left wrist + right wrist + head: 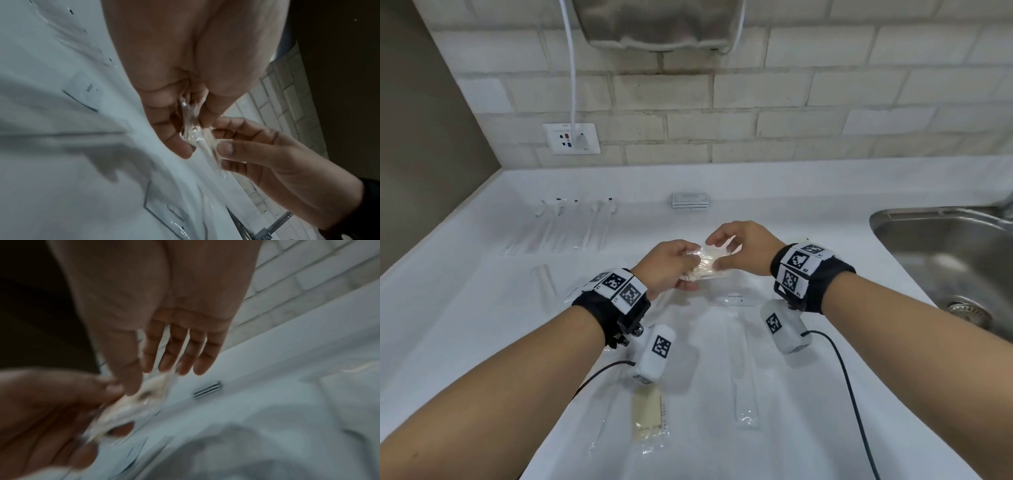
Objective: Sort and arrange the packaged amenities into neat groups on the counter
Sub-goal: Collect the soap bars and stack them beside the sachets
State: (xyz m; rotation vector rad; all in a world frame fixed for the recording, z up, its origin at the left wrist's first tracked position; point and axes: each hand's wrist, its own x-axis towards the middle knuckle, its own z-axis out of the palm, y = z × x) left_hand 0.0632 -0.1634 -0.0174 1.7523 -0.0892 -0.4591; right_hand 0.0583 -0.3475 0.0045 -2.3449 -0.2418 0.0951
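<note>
A cream packet in clear wrap (pixel 707 265) is held above the white counter (pixel 482 325) between both hands. My left hand (pixel 690 263) pinches its left end, thumb over curled fingers; in the left wrist view the crinkled wrap (pixel 190 120) sits between them. My right hand (pixel 719 255) pinches the right end with thumb below and fingers above. The right wrist view is blurred and shows the packet (pixel 127 405) under my thumb. A like cream packet (pixel 649 418) lies near the front edge, a wrapped comb (pixel 743 377) to its right, and a toothpaste packet (pixel 734 298) below my hands.
Wrapped toothbrushes (pixel 571 222) lie in a row at the back left. A stack of small flat boxes (pixel 690 200) sits by the wall. Another long clear packet (pixel 544 281) lies left of my wrist. A steel sink (pixel 945 260) is on the right. A wall socket (pixel 571 138) holds a white cable.
</note>
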